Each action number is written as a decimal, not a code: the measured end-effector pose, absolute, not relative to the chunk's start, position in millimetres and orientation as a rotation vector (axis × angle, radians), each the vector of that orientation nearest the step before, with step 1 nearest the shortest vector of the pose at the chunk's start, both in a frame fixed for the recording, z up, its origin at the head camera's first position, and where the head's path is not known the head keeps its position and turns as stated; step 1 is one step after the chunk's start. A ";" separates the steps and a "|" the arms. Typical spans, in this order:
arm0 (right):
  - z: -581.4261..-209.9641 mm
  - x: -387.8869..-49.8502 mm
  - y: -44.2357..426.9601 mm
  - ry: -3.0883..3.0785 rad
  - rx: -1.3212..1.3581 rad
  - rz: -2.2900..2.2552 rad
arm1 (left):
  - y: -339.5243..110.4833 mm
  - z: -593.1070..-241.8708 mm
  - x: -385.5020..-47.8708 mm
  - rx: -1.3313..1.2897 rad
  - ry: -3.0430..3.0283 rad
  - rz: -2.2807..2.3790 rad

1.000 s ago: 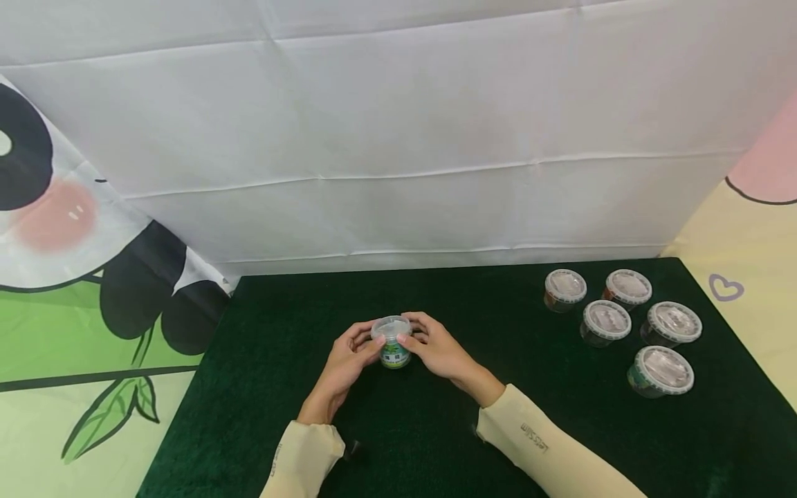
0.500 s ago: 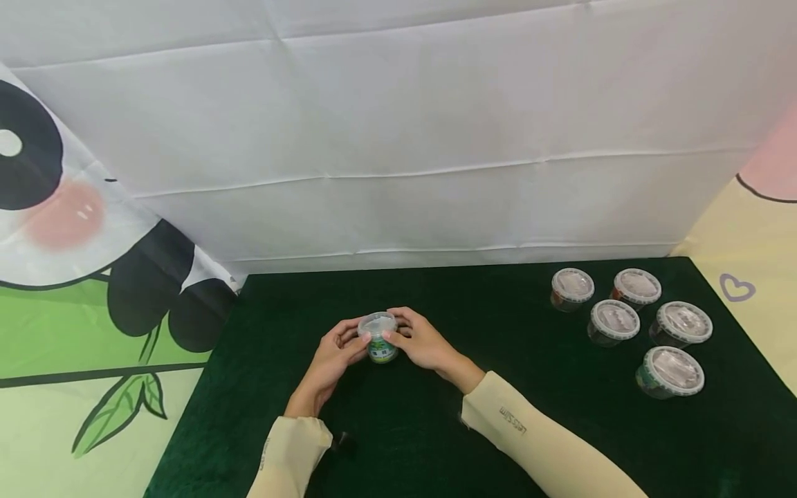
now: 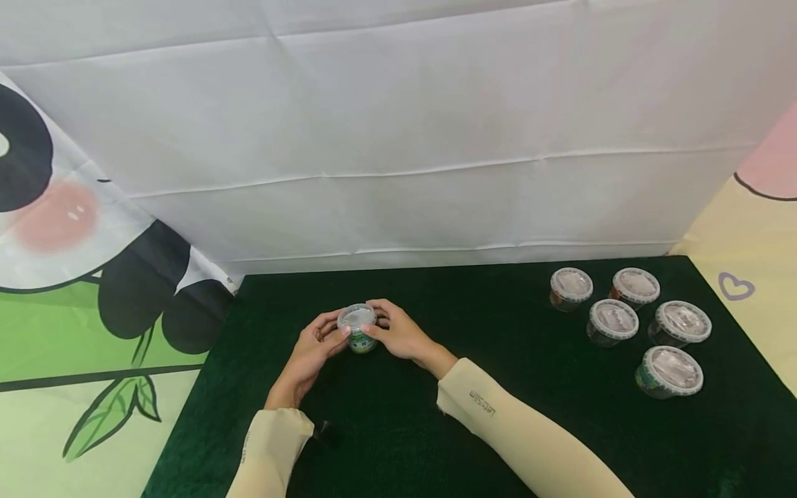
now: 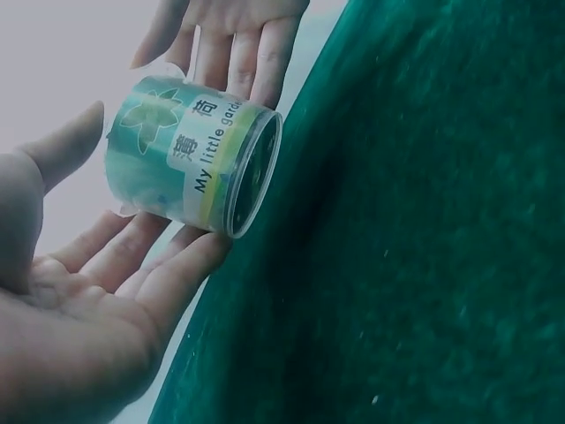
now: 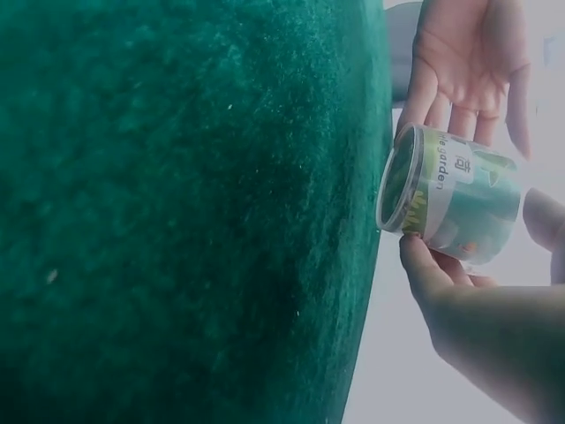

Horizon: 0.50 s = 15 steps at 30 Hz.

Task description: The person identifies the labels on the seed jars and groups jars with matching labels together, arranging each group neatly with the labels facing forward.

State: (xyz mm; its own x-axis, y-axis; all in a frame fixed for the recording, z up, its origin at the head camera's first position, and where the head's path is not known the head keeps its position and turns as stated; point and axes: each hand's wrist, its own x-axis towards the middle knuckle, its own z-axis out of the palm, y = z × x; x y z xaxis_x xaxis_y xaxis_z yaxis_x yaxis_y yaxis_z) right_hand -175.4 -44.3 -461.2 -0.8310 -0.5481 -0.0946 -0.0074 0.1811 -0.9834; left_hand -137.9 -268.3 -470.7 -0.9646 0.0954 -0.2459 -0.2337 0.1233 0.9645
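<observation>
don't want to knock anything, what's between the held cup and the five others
Head view: the right hand on the held cup, then bare green tabletop.

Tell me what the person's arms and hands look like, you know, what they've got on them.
The left sleeve and right sleeve are pale cream and end around the wrists. The right one carries dark lettering, possibly "Let'sSlim"; the left has dark lettering too small to read. The left hand and right hand are bare, without gloves.
</observation>
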 end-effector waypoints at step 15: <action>-469.1 -186.2 -69.3 2.071 -0.509 -1.719 | -289.3 -483.4 -151.8 -0.061 2.108 2.019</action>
